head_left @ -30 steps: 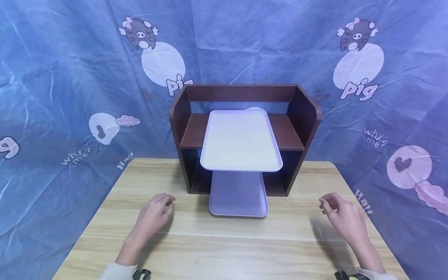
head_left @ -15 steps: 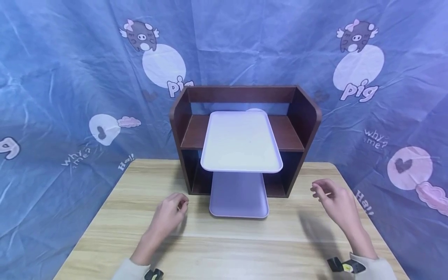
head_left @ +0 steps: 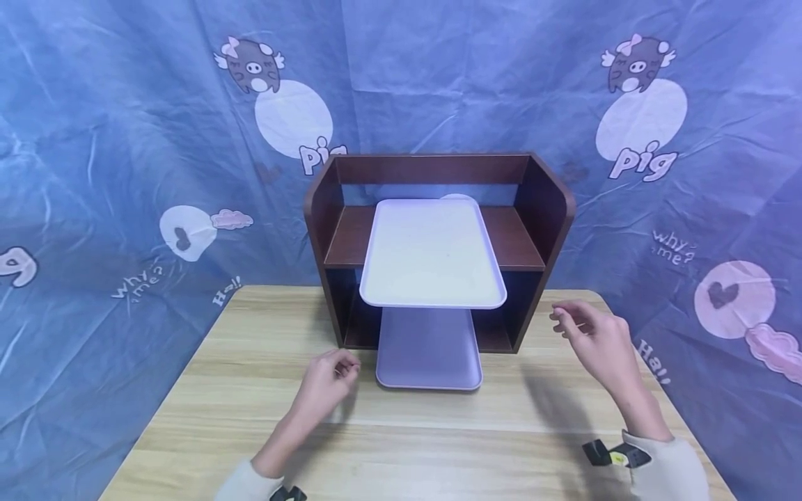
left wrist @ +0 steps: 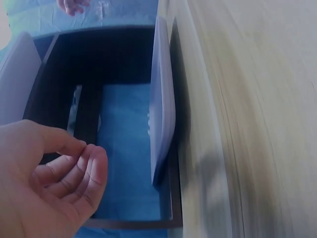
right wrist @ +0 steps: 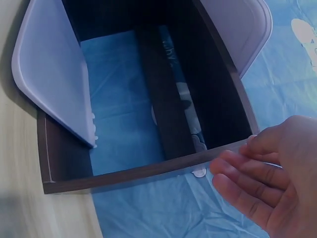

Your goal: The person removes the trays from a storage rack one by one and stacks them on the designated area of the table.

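A dark brown two-level shelf (head_left: pixel 435 168) stands at the back of the table. On its upper board lies a pale lilac tray (head_left: pixel 432 254), jutting past the front. A second lilac tray (head_left: pixel 429 355) juts from the lower compartment, its back part hidden under the first. My left hand (head_left: pixel 326 383) hovers left of the lower tray, fingers loosely bent, apart from it and holding nothing. To the right of the shelf, my right hand (head_left: pixel 598 341) is raised above the table with loosely bent fingers and holds nothing. In the right wrist view, its fingers (right wrist: pixel 247 183) appear beside the shelf's side panel.
The light wooden table (head_left: pixel 438 445) extends in front of the shelf and to both sides. A blue printed cloth (head_left: pixel 150 125) hangs close behind the shelf and along both table sides.
My left hand has moved right, closer to the lower tray. My right hand has moved forward and slightly left, toward the shelf's right side. Both trays and the shelf have stayed put.
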Demonstrator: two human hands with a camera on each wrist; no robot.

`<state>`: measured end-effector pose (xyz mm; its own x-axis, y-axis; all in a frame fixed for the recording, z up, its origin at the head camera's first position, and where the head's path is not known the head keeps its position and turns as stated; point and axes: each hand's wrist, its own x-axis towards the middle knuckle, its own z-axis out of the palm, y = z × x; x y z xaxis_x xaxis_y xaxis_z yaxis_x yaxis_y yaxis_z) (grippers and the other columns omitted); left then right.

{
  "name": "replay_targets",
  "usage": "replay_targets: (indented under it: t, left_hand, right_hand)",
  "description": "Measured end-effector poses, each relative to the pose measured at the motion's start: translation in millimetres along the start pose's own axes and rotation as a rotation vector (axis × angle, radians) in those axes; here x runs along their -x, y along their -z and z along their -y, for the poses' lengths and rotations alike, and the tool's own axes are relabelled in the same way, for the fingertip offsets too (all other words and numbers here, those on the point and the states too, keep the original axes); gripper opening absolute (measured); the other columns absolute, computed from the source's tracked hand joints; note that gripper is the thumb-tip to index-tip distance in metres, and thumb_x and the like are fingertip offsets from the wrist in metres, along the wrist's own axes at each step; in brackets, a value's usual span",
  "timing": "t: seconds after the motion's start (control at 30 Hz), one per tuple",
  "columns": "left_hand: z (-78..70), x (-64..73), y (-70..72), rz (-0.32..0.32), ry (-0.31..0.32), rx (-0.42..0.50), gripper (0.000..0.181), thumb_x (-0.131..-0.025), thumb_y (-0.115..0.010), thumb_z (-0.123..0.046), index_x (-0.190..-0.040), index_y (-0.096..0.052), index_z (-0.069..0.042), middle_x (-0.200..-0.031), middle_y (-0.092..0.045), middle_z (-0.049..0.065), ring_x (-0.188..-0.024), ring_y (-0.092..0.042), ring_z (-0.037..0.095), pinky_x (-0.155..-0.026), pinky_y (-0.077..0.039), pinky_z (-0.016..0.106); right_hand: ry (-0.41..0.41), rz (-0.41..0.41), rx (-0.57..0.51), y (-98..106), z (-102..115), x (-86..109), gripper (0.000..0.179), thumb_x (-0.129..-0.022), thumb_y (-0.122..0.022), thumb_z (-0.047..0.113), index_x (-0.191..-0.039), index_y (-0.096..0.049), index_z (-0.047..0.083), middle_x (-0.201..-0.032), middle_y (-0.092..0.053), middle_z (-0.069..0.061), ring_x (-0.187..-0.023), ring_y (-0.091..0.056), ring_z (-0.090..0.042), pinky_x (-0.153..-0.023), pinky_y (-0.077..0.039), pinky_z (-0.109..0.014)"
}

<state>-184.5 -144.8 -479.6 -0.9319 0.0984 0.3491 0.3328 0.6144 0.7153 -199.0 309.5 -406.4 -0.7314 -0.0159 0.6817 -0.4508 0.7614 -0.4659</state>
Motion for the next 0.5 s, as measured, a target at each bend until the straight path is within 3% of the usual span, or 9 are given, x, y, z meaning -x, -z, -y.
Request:
replay_targets:
  t: [0.23, 0.5]
  left_hand:
    - [-12.4, -0.9, -9.0, 0.032, 0.156, 0.100, 0.013, -0.085, -0.069, 0.006, -0.088, -0.077, -0.004, -0.076, -0.070, -0.001, -0.068, -0.060, 0.005, -0.063, -0.054, 0.017]
    - [-17.7, 3.4, -25.4, 0.109, 0.290, 0.280, 0.014, -0.086, -0.065, 0.003, -0.097, -0.074, 0.005, -0.079, -0.072, 0.009, -0.067, -0.068, 0.018, -0.060, -0.058, 0.022]
  right_hand:
    - [0.008, -0.041, -0.008, 4.6, 1.1, -13.0, 0.015, -0.094, -0.077, 0.000, -0.108, -0.078, -0.001, -0.085, -0.080, -0.016, -0.075, -0.054, 0.030, -0.067, -0.047, 0.004]
    - [-0.033, 0.003, 0.012, 12.1, -1.2, -28.5, 0.023, -0.096, -0.077, 0.006, -0.118, -0.074, 0.000, -0.100, -0.080, -0.021, -0.086, -0.049, 0.034, -0.076, -0.042, 0.007]
